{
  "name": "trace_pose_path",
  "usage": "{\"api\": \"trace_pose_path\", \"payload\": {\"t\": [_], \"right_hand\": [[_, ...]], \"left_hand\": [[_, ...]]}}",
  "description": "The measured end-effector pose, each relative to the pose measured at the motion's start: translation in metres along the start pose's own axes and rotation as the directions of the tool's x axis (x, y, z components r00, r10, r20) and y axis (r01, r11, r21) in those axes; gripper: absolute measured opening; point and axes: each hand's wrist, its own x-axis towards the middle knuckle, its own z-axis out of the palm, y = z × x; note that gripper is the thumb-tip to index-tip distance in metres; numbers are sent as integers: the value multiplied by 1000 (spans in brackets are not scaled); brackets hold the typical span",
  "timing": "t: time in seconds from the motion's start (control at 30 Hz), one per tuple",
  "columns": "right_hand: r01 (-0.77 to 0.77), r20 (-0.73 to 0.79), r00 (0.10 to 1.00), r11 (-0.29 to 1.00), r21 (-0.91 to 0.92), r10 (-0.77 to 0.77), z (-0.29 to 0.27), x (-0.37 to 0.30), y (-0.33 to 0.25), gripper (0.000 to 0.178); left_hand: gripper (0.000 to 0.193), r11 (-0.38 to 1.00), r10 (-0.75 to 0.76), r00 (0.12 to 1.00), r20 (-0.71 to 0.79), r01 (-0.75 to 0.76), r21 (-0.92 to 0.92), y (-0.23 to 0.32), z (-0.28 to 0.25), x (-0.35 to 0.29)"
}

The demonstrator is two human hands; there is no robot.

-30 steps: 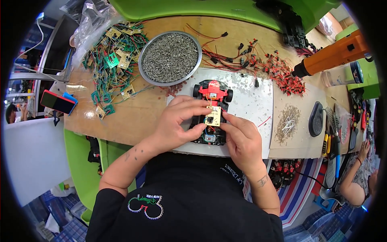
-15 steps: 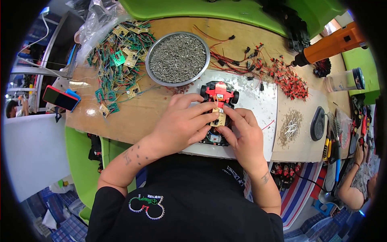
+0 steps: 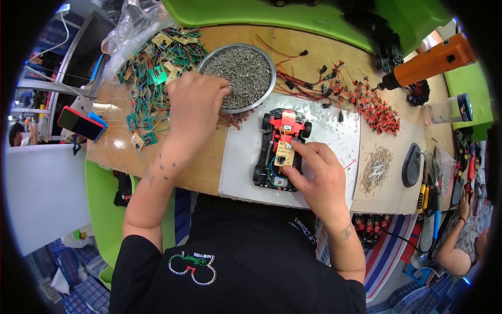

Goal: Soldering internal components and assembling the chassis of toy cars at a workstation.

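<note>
At the lower edge, the black shirt (image 3: 235,256) of the person is seen, and from its sleeves both bare forearms are stretched forward. The right forearm is directed upward and a little inward. By the right hand (image 3: 321,180), turned palm-down, the toy car chassis (image 3: 295,125) is reached from its right side. Its thumb and index finger are spread apart, and the right side of the pale circuit board (image 3: 284,154) is touched by their tips. This board is laid upon the middle of the chassis, which is placed on a white sheet (image 3: 235,167) with its red end turned away from the person.

Farther, the left forearm is directed up toward a metal bowl (image 3: 273,86), and the left hand (image 3: 196,102) is held over the bowl's left rim. Its fingers are curled, with the tips close to the grey screws (image 3: 244,76); whether the tips are together, or something is held by them, cannot be told. Left of the bowl, wired circuit boards (image 3: 159,73) are heaped; at its right, red connectors (image 3: 376,107) are scattered. Beyond these, an orange tool (image 3: 434,63) is seen, and the far edge is bordered by a green bin (image 3: 230,15).
</note>
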Motion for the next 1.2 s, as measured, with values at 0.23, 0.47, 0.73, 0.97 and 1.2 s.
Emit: {"api": "trace_pose_path", "payload": {"t": [0.23, 0.47, 0.73, 0.97, 1.2], "right_hand": [[-9, 8, 1000, 1000, 30, 9, 0, 1, -1, 44], [-3, 11, 1000, 999, 39, 3, -1, 2, -2, 45], [9, 22, 1000, 998, 66, -11, -3, 4, 0, 43], [18, 91, 995, 993, 116, -29, -9, 7, 7, 44], [226, -866, 471, 972, -65, -167, -101, 102, 26, 46]], "left_hand": [[6, 998, 56, 997, -53, -56, 9, -1, -4, -1], [11, 998, 66, 994, -85, -66, 1, 11, -2, -2], [7, 846, 112, 993, 46, -71, -529, 69, -7, -24], [17, 830, 261, 962, 75, -185, -526, 89, -1, -41], [16, 844, 265, 964, 15, -224, -486, 92, -1, -40]]}}
